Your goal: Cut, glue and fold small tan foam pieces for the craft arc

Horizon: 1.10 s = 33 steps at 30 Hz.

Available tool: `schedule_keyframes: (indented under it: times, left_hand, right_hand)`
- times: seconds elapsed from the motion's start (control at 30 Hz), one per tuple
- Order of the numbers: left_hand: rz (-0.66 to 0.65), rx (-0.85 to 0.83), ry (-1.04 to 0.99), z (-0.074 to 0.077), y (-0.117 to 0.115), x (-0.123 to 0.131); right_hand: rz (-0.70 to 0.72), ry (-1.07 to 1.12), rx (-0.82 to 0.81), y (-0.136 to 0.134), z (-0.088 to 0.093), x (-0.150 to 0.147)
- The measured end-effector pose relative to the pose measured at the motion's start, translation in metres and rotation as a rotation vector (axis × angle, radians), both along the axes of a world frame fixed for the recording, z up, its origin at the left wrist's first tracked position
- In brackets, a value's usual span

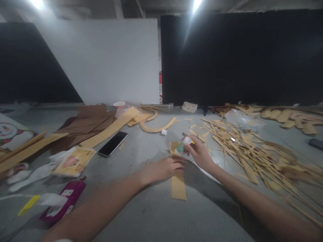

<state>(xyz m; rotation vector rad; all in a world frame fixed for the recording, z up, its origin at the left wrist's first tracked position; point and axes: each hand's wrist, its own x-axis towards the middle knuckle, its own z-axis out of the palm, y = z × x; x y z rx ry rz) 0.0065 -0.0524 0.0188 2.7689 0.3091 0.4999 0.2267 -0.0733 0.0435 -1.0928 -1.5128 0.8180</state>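
A tan strip of leather-like or card-like sheet [178,188] lies lengthwise on the grey table in front of me. My left hand [169,168] rests across its middle, fingers stretched out and lying flat on it. Above the strip's far end, my right hand [199,153] grips a small white bottle with green print [179,148], tilted down toward the strip. Whether its tip touches the surface I cannot tell. A bit of yellow and a dark thin tip show by the right fingers, too blurred to name. Under my right wrist runs a white curved edge [208,174].
Tan offcut strips [242,151] are heaped at right, with a plastic bag [241,119] behind. At left are a phone [113,144], a tissue pack [73,162], a purple power strip [72,198] and brown sheets [83,122]. A curved tan piece [157,129] and small white block [164,132] lie ahead.
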Motion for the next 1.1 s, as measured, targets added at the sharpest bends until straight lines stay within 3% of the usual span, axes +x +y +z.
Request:
schedule_keyframes:
  times: [0.1,0.17,0.3,0.43,0.57,0.67,0.87,1.1]
  left_hand:
    - [-0.033,0.146,0.042,0.005,-0.007,0.000]
    - [0.019,0.238,0.099,0.010,-0.019,0.002]
    - [0.386,0.335,0.160,0.012,-0.054,0.013]
    - [0.526,0.341,0.200,-0.009,-0.078,0.016]
    - [0.494,0.356,0.225,-0.032,-0.081,0.010]
    - [0.473,0.339,0.188,-0.037,-0.079,0.007]
    - [0.426,0.340,0.163,-0.017,-0.077,0.002]
    - [0.415,0.348,0.219,-0.004,-0.075,0.003]
  right_hand:
    - [0.080,-0.178,-0.051,0.008,-0.011,-0.005]
    - [0.111,-0.292,-0.066,0.015,-0.013,-0.005]
    - [0.137,-0.485,-0.072,0.027,-0.006,-0.006]
    - [0.147,-0.561,-0.080,0.033,0.005,-0.007]
    - [0.115,-0.615,-0.078,0.032,0.006,-0.009]
    - [0.096,-0.648,-0.062,0.037,0.006,-0.012]
    - [0.029,-0.695,-0.030,0.050,0.010,-0.013]
    - [0.143,-0.679,-0.028,0.031,0.014,-0.017]
